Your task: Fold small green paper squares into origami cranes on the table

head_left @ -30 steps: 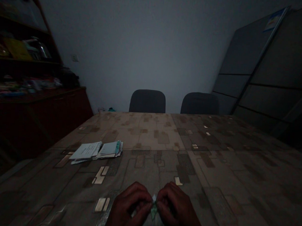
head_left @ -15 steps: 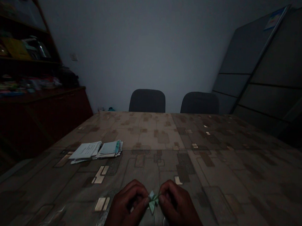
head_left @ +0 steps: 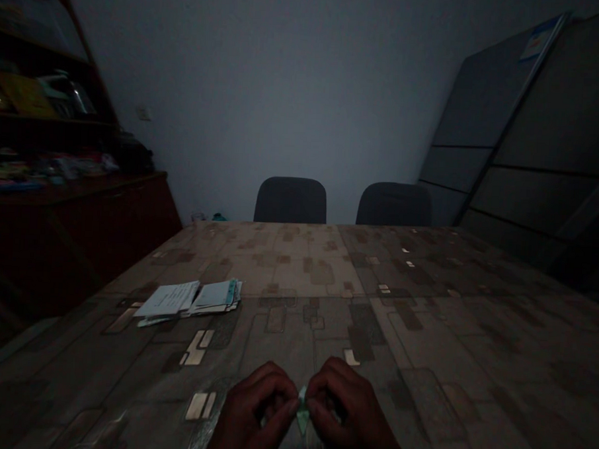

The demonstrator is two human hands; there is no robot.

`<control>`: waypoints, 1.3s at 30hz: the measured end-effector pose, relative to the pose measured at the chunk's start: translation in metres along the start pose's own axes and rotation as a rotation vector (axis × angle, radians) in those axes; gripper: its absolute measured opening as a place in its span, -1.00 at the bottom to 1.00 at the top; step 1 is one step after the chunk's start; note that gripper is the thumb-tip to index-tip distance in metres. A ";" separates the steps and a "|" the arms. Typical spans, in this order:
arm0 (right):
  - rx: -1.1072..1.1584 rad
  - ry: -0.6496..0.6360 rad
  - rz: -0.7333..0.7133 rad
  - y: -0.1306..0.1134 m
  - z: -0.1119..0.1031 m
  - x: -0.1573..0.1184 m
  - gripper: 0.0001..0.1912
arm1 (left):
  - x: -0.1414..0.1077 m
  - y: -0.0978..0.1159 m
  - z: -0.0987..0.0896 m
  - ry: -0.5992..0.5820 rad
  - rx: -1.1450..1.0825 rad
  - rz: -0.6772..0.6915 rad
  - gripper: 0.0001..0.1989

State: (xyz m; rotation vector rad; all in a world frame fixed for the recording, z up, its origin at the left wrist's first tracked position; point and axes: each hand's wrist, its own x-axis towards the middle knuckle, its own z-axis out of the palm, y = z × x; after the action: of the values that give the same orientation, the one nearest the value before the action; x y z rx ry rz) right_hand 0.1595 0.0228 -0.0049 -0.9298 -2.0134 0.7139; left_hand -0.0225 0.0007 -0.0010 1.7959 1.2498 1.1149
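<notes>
Between my two hands is a small pale green piece of folded paper, with a pointed tip at the top and another at the bottom. My left hand pinches its left side between thumb and forefinger. From the other side, my right hand grips it with thumb and fingertips. Most of the paper's middle is covered by the fingers. Both hands are low over the near part of the patterned tablecloth.
Two stacks of paper lie side by side on the left of the table, a left stack and a right stack. Two dark chairs stand beyond the far edge. A cluttered cabinet is at the left.
My hands have come closer together, the right one moving left, so less of the folded paper shows between them. The camera view has shifted slightly.
</notes>
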 end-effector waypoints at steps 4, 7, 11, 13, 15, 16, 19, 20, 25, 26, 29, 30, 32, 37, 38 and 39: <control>0.025 0.005 0.060 -0.001 -0.001 0.000 -0.95 | 0.001 0.002 -0.001 -0.004 -0.031 -0.019 -0.78; 0.055 0.012 0.093 -0.002 -0.002 0.001 -0.91 | 0.003 0.002 -0.002 0.021 -0.048 -0.049 -0.81; 0.059 0.033 0.103 -0.002 -0.004 0.002 -0.90 | 0.003 0.002 -0.002 0.068 -0.072 -0.086 -0.84; 0.058 0.044 0.136 -0.002 -0.005 0.002 -0.90 | 0.003 0.003 -0.002 0.073 -0.091 -0.100 -0.81; 0.060 0.061 0.158 -0.002 -0.007 0.003 -0.89 | 0.002 0.003 -0.002 0.080 -0.116 -0.130 -0.77; 0.062 0.071 0.158 -0.003 -0.009 0.003 -0.89 | 0.002 0.003 -0.002 0.088 -0.131 -0.151 -0.76; 0.049 0.109 0.073 -0.005 -0.014 0.004 -0.88 | 0.002 0.000 -0.001 0.117 -0.180 -0.211 -0.77; 0.035 0.120 0.018 -0.006 -0.015 0.005 -0.88 | 0.002 -0.001 0.000 0.119 -0.194 -0.225 -0.77; -0.055 0.103 -0.188 -0.010 -0.019 0.006 -0.87 | 0.000 -0.003 -0.003 0.119 -0.072 -0.052 -0.90; -0.061 0.094 -0.185 -0.010 -0.019 0.006 -0.87 | -0.001 -0.002 -0.004 0.093 -0.035 0.035 -0.93; -0.060 0.067 -0.154 -0.008 -0.017 0.004 -0.88 | 0.000 0.001 -0.008 0.026 0.016 0.205 -0.92; -0.059 0.057 -0.146 -0.007 -0.016 0.003 -0.89 | 0.001 0.003 -0.009 0.026 0.012 0.220 -0.90; -0.054 0.034 -0.127 -0.006 -0.015 0.002 -0.89 | 0.002 0.004 -0.008 0.020 -0.014 0.201 -0.86; 0.028 0.035 0.018 -0.007 -0.014 0.003 -0.88 | -0.001 0.004 0.000 0.117 -0.104 0.030 -0.85; 0.049 0.041 0.058 -0.007 -0.014 0.004 -0.88 | -0.002 0.005 0.002 0.146 -0.114 0.000 -0.86; 0.069 0.044 0.091 -0.007 -0.013 0.004 -0.88 | -0.003 0.005 0.003 0.158 -0.120 -0.021 -0.88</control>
State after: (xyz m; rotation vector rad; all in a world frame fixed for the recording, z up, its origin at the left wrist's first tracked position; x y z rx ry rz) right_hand 0.1661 0.0239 0.0093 -0.9931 -1.9059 0.8005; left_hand -0.0183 -0.0040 0.0016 1.6288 1.2607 1.3123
